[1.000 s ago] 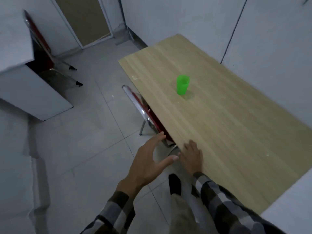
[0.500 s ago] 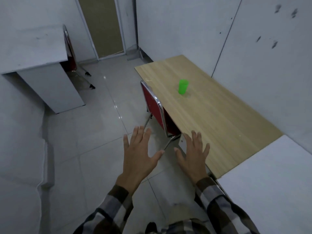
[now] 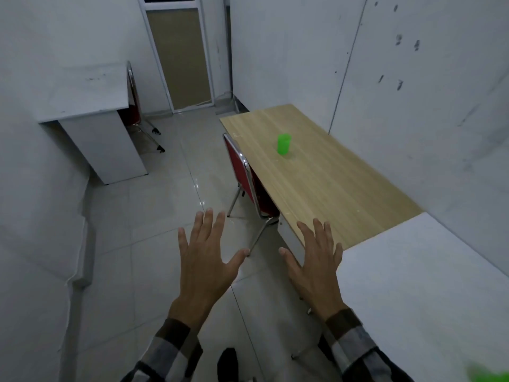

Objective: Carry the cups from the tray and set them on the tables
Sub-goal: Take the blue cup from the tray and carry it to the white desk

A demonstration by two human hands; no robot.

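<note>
2 hands: we hold both out in front of us, palms down, over the tiled floor (image 3: 154,216), in plaid sleeves.
Left hand (image 3: 205,267): fingers (image 3: 207,224) spread wide and flat, holding nothing, hovering over the floor.
Right hand (image 3: 314,267): fingers (image 3: 319,234) equally splayed and empty, near the close corner of the wooden bench (image 3: 330,183).
Green cup (image 3: 283,144): 1 cup stands upright on the wooden bench, toward its far end, well apart from both our hands.
Red chair (image 3: 242,175): pushed in against the left edge of the wooden bench, its chrome legs on the floor just beyond our hands.
White bench (image 3: 413,285): adjoins the near end of the wooden bench, on our right.
Green blur (image 3: 490,374): at the lower right corner; we cannot tell what it is.
Second white bench (image 3: 82,92): stands across the floor on the left, with another red chair (image 3: 133,95) tucked behind it.
Door (image 3: 179,56): shut, in the far wall between the 2 sides of the room.
</note>
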